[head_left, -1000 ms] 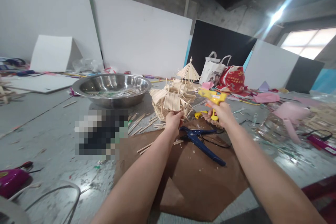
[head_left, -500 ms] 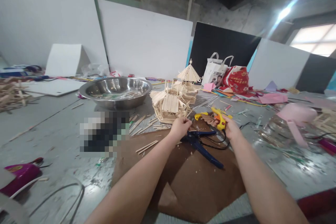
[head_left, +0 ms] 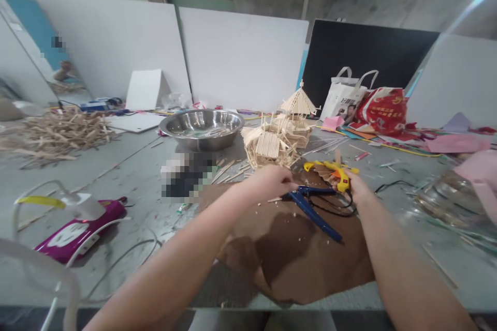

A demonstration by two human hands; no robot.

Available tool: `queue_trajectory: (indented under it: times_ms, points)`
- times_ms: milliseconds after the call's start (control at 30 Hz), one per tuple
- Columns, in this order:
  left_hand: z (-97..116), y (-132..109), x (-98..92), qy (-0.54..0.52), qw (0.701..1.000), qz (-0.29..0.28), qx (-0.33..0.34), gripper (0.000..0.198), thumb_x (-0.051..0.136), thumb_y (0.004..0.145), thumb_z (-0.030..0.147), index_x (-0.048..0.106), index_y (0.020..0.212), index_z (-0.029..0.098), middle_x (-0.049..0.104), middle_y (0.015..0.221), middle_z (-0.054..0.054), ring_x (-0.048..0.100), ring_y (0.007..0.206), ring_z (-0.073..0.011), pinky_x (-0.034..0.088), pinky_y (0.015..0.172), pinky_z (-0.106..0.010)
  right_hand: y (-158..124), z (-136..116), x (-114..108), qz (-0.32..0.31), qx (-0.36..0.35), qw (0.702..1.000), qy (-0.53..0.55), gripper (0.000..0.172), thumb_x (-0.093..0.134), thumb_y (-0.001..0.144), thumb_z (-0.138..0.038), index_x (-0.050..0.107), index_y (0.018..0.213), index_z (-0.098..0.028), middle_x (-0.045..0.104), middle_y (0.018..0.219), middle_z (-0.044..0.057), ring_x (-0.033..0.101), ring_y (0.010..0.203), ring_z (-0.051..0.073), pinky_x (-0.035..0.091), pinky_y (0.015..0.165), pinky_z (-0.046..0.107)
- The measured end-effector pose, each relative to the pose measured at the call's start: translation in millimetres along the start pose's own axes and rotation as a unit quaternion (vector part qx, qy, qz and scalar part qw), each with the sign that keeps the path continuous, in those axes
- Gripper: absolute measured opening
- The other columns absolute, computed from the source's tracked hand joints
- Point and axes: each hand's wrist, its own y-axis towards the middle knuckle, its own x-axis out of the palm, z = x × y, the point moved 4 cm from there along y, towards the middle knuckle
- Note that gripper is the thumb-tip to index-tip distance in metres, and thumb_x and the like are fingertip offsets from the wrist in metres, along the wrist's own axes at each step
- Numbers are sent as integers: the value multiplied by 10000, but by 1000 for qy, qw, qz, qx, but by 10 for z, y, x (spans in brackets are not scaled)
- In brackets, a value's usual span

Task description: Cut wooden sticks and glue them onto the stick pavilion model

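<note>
My right hand (head_left: 357, 189) is wrapped round a yellow hot glue gun (head_left: 343, 180), its nose pointing left. Beside it, my left hand (head_left: 276, 180) has its fingers pinched together just above the jaw end of a blue-handled cutter (head_left: 316, 217). Whatever lies between those fingertips is too small or hidden to name. The cutter rests on a brown sheet (head_left: 310, 274) dotted with small scraps. Just beyond my left hand stands a model building (head_left: 267, 145) of thin wooden sticks, with a pointed-roof tower (head_left: 300, 102) behind it.
A steel basin (head_left: 202, 142) stands behind loose sticks (head_left: 224, 169). At left are a stick pile (head_left: 66, 134) and a purple power strip (head_left: 73, 232) with cables. A red bag (head_left: 382, 111), a white bag (head_left: 341, 98) and a clear jug (head_left: 446, 199) are on the right.
The view has turned left, bringing more of the stick pile and power strip into sight. My left forearm now covers where two loose sticks lay. Both hands keep nearly the same places.
</note>
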Motion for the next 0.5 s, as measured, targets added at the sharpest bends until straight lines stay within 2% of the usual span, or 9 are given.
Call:
queue_trajectory:
  times_ms: [67, 133, 200, 333, 500]
  points:
    - [-266, -105, -295, 38, 996, 50, -58, 144, 607, 554, 311, 576, 476, 194, 543, 475, -6, 450, 463, -112, 289, 470, -206, 12, 12, -5, 6, 7, 1000, -17, 280, 344, 802, -303, 556, 854, -128, 559, 504, 22, 517, 381, 99, 441, 361, 212]
    - [-588, -221, -581, 135, 972, 115, -154, 117, 584, 568, 295, 578, 509, 195, 573, 535, -21, 500, 561, -148, 320, 525, -219, 14, 18, -4, 13, 10, 999, -35, 304, 337, 808, -316, 556, 861, -113, 552, 471, 25, 495, 341, 100, 438, 349, 222]
    - [-868, -325, -760, 239, 936, 116, -229, 115, 545, 595, 307, 588, 577, 202, 607, 638, -37, 533, 662, -186, 346, 573, -242, 9, 19, -7, 25, 9, 998, -53, 318, 333, 811, -324, 550, 873, -100, 544, 442, 25, 485, 318, 107, 432, 334, 228]
    - [-1211, -457, -840, 317, 898, 53, -299, 177, 468, 642, 322, 600, 701, 219, 624, 813, -66, 547, 767, -225, 378, 623, -287, -3, 18, -30, 52, 5, 995, -88, 330, 351, 802, -342, 534, 922, -96, 544, 421, 26, 479, 298, 115, 416, 306, 229]
    - [-1338, -491, -758, 325, 891, 23, -318, 178, 498, 611, 323, 604, 674, 195, 614, 868, -115, 545, 804, -275, 389, 662, -355, 11, 8, -86, 81, -18, 988, -128, 354, 389, 780, -361, 503, 1004, -111, 529, 396, 9, 479, 288, 126, 391, 284, 221]
